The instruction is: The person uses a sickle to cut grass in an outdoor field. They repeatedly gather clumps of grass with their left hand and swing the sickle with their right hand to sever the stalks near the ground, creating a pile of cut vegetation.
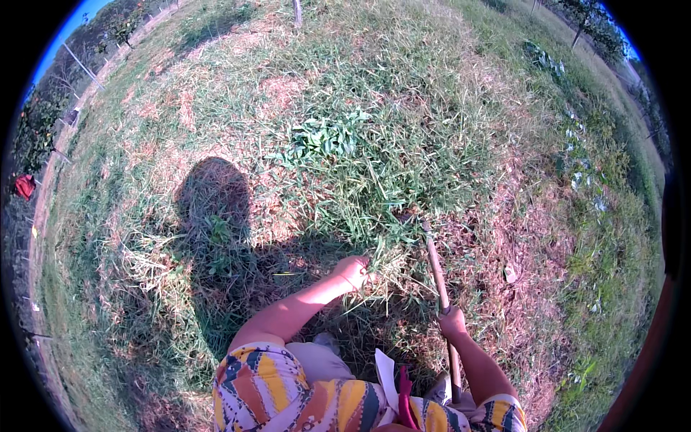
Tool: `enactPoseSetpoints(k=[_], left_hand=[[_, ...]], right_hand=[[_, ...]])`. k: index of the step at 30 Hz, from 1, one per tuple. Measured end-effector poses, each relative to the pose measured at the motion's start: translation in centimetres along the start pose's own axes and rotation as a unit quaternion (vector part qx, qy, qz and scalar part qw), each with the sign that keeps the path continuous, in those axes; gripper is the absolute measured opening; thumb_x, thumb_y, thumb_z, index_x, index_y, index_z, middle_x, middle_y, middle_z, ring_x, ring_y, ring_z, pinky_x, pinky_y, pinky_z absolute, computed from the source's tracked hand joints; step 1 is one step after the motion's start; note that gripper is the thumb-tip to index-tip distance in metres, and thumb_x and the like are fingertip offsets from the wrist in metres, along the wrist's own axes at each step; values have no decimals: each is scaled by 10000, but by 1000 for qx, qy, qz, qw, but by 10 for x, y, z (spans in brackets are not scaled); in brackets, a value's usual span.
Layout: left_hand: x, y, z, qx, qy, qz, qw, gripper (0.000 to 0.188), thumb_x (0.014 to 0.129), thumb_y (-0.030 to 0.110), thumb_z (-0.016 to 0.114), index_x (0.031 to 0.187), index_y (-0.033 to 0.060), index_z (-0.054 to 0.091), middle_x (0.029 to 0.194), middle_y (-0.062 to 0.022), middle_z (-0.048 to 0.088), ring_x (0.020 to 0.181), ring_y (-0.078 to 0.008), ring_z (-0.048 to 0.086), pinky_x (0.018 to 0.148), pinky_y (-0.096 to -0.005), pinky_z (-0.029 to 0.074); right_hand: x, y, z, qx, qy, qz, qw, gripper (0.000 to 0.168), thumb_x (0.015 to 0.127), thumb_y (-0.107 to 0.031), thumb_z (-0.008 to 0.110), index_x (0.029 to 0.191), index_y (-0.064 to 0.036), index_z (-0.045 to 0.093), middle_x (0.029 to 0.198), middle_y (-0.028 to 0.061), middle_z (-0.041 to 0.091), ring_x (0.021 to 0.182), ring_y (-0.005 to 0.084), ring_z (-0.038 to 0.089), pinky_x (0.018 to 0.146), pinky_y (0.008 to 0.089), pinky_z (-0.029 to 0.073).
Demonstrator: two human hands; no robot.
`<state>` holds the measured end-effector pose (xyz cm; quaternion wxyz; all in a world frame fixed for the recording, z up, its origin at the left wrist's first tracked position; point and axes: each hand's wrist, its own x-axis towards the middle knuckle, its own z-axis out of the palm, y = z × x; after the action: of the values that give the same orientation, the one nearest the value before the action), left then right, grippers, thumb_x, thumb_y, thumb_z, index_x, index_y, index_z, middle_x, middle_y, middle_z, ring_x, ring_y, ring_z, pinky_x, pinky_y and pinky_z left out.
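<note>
My left hand (354, 272) is closed around a bunch of cut or pulled grass (388, 267), its stalks spreading out to the right of the fist. My right hand (452, 322) grips a long wooden handle (438, 270) that slants from my lap up to the grass ahead. The tool's head at the handle's far end is mostly hidden in the grass, so its kind cannot be told. Just beyond it stands thick green grass (372, 189), with a broad-leaved green plant (326, 137) a little farther off.
Dry, matted grass (156, 256) lies at the left beside my shadow. A vine-like strip of broad-leaved plants (575, 151) runs along the right. A thin trunk or post (297, 13) stands far ahead, with trees (586, 21) near the rim. A red object (25, 186) shows at far left.
</note>
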<state>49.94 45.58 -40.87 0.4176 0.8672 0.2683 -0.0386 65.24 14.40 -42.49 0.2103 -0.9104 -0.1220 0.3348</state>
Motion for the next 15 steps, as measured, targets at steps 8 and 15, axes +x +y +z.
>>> enactPoseSetpoints(k=[8, 15], left_hand=[[5, 8, -7, -51, -59, -15, 997, 373, 697, 378, 744, 620, 65, 557, 532, -61, 534, 511, -207, 541, 516, -351, 424], [0, -11, 15, -186, -46, 112, 975, 139, 722, 154, 698, 742, 58, 600, 623, -92, 562, 566, -221, 536, 550, -351, 445]], right_hand=[[23, -37, -14, 160, 38, 59, 985, 309, 735, -272, 709, 674, -6, 564, 561, 69, 555, 495, 154, 539, 512, 325, 454], [1, -11, -16, -1, 29, 22, 999, 356, 727, -313, 724, 711, -1, 553, 553, 68, 529, 493, 158, 499, 497, 346, 425]])
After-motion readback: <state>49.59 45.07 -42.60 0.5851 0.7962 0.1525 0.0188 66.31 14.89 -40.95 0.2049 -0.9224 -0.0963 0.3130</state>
